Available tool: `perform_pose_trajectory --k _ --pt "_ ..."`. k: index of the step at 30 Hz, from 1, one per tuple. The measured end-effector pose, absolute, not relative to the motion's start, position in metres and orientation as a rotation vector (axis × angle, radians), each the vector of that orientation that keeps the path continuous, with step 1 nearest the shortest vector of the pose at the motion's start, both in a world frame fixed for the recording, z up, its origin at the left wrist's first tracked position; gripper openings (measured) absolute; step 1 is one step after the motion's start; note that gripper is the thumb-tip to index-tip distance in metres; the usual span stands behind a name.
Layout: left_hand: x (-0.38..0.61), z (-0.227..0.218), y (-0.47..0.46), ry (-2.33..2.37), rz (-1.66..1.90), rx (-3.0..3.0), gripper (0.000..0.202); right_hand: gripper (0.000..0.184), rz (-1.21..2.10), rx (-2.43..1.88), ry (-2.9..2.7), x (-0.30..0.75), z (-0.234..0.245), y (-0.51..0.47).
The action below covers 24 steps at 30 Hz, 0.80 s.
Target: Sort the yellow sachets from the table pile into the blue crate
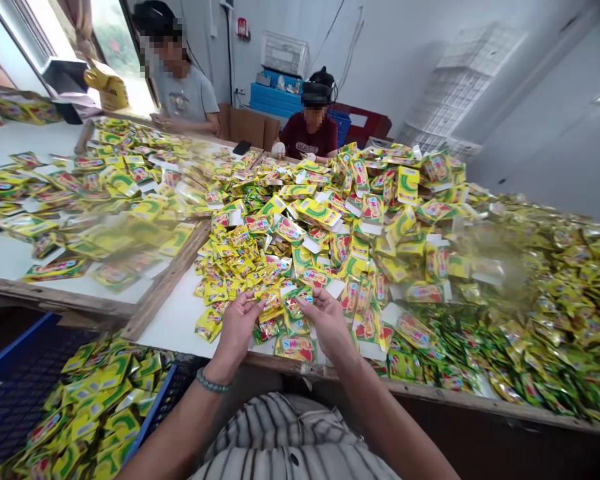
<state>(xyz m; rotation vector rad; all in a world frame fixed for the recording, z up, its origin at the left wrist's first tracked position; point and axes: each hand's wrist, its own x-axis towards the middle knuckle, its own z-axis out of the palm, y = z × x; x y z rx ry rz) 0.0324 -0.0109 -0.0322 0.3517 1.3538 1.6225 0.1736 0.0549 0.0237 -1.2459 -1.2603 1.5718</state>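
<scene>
Over the near edge of the table, my left hand [239, 328] pinches a small yellow sachet [270, 301] between thumb and fingers. Close beside it, a small green sachet [296, 305] is gripped by my right hand [331, 325]. Below and between the hands lie flat printed packets, one a yellow pack [295, 348] at the table's edge. To the left of the sachets in my hands is a heap of small yellow sachets [230, 257]. Beyond them rises a pile of yellow card boxes [320, 213], several with white flaps standing open.
Wooden strips [173, 277] divide the tabletop. A blue crate [153, 407] full of yellow boxes stands low at my left. Green and yellow sachets [545, 333] are heaped at the right. Two people sit across the table, near a black phone [242, 147].
</scene>
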Motion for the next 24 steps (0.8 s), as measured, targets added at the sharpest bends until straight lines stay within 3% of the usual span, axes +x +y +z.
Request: perform_pose_trajectory --k 4,10,15,18,24 --pt "0.051 -0.027 -0.019 1.271 1.546 0.263 0.048 0.035 1.664 -1.2 -1.174 0.185 0.025 0.047" --pt "0.059 -0.026 -0.027 1.388 1.454 0.525 0.034 0.029 1.631 -1.231 -1.399 0.215 0.027 0.031" --pt "0.083 -0.018 -0.035 1.287 1.497 0.472 0.035 0.025 1.612 -1.212 -1.397 0.222 0.013 0.015" --pt "0.082 -0.015 -0.032 1.393 1.37 0.591 0.035 0.026 1.392 -1.262 -1.462 0.234 0.009 0.018" --pt "0.074 -0.02 0.005 2.244 0.774 1.253 0.039 0.021 0.873 -1.376 -1.742 0.256 0.015 0.036"
